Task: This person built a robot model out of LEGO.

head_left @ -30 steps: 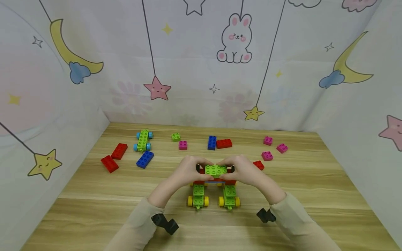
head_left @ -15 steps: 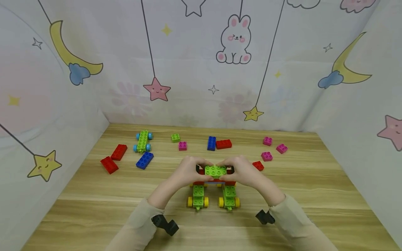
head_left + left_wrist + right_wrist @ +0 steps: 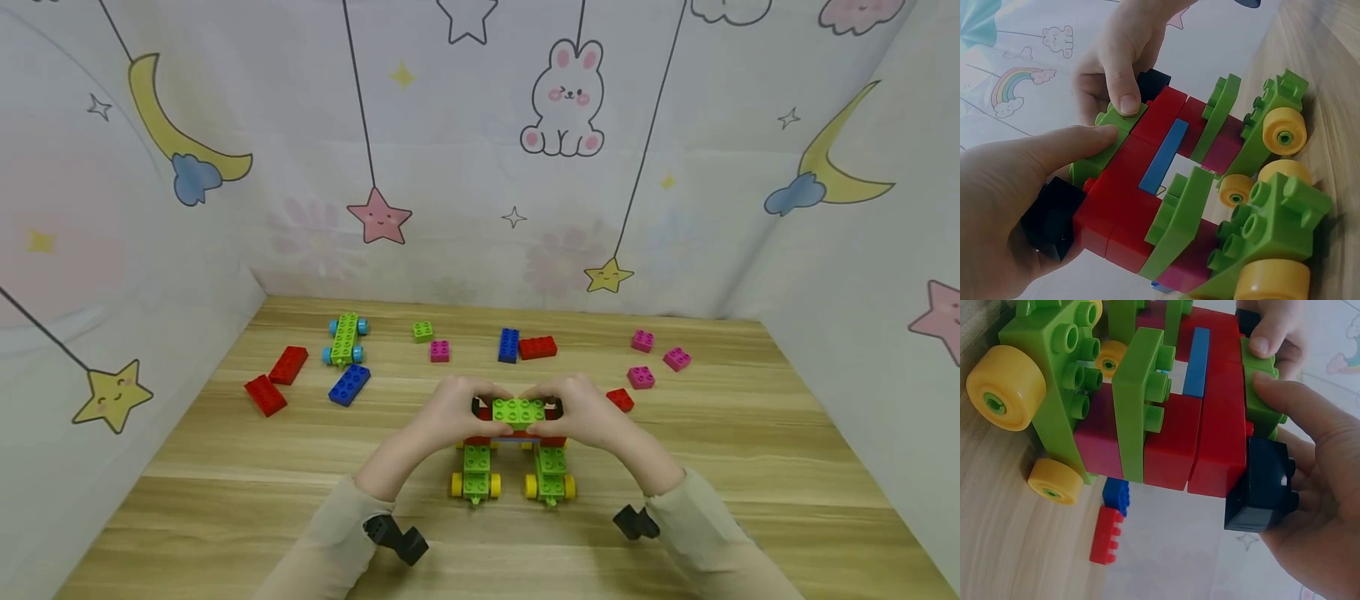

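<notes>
A built structure stands on two green wheeled bases with yellow wheels, with magenta, green, red and blue bricks stacked above. Two green bricks sit side by side on its red top layer. My left hand pinches the left green brick between thumb and fingers; my right hand pinches the right one. A dark brick stands at each end of the red layer, beside the green bricks. The far fingers are partly hidden behind the bricks.
At the back left stands a green base with blue wheels. Red bricks and a blue brick lie near it. Small green and pink bricks, blue and red bricks, and several pink bricks lie farther right.
The two green bricks, slightly apart and uneven a second ago, now sit evenly against each other. Both hands keep their grip in nearly the same place.
</notes>
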A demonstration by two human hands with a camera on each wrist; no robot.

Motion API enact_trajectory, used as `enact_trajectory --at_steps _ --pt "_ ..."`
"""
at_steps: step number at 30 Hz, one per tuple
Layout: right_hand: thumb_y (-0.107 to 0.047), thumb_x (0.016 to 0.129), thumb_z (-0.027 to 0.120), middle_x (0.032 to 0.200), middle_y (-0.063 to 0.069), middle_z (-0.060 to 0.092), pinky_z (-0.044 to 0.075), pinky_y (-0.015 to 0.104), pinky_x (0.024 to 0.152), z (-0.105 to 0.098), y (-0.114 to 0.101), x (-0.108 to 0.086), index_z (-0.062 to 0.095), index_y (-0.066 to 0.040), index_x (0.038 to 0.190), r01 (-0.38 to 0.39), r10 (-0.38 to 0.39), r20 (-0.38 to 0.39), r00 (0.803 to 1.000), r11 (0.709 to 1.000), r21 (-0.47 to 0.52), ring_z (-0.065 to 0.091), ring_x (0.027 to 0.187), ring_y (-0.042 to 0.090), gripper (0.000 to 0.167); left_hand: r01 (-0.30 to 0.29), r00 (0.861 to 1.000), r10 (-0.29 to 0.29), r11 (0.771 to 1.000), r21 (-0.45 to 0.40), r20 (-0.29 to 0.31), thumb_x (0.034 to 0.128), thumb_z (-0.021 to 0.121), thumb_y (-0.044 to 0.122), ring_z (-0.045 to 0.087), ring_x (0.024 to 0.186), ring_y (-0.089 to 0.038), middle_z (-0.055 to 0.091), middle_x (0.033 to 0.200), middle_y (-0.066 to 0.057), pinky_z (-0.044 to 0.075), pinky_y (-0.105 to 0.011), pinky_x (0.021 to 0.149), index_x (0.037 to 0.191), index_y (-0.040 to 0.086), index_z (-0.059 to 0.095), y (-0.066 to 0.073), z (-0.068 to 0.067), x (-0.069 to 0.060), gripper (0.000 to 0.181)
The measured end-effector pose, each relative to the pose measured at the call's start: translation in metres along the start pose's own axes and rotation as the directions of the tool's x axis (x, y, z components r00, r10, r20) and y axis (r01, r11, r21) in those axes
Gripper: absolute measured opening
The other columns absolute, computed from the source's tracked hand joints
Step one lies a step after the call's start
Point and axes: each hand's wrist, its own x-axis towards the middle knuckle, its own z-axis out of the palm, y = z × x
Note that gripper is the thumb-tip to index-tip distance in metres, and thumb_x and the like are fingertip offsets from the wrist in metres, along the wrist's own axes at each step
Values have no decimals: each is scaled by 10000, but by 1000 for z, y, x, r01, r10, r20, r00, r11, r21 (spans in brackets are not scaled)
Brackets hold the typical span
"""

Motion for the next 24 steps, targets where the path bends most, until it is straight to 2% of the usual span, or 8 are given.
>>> enact_trajectory --at_steps 6,9,12,16,20,24 --pt "-169 839 775 1023 60 729 484 196 651 0 1 -1 717 -44 1137 -9 9 7 1000 1000 22 596 769 230 328 -69 998 68 995 76 18 844 777 250 637 849 -148 730 1081 -47 498 -205 691 1174 87 707 1 -1 -1 375" --pt "-167 841 773 1040 67 728 496 199 667 0 2 -1 715 -41 1141 -12 12 9 1000 999 34 608 789 232 331 -95 995 93 990 104 20 853 766 265 668 935 -166 722 1132 -56 550 -264 788 1195 82 696 1 -1 -2 395" --pt "-171 842 772 1053 68 726 500 211 673 0 3 -2 713 -46 1149 -18 17 9 1000 999 36 602 794 215 337 -113 994 113 989 94 5 855 760 277 672 1058 -209 707 1182 -78 557 -358 898 1220 62 680 1 -3 -5 431" --pt "-192 840 776 1099 75 724 519 241 726 0 3 -1 711 -53 1163 -22 22 6 1000 1000 10 614 844 183 358 -133 989 137 989 66 -57 864 751 252 658 1093 -256 702 1187 -105 545 -417 924 1232 37 667 -2 -8 -10 434" --pt "-208 837 779 1125 84 722 527 268 763 0 3 -1 709 -52 1170 -24 24 4 1000 1000 -2 631 882 200 374 -143 976 156 985 91 -154 871 742 226 659 1063 -265 707 1167 -113 553 -427 886 1212 36 678 -8 -18 -16 395" --pt "-207 838 778 1116 82 724 514 263 744 1 3 -1 710 -53 1169 -33 33 1 999 999 7 613 862 221 372 -102 963 129 987 122 -235 872 740 222 660 1073 -273 704 1172 -118 555 -434 883 1207 40 680 -16 -29 -22 385"
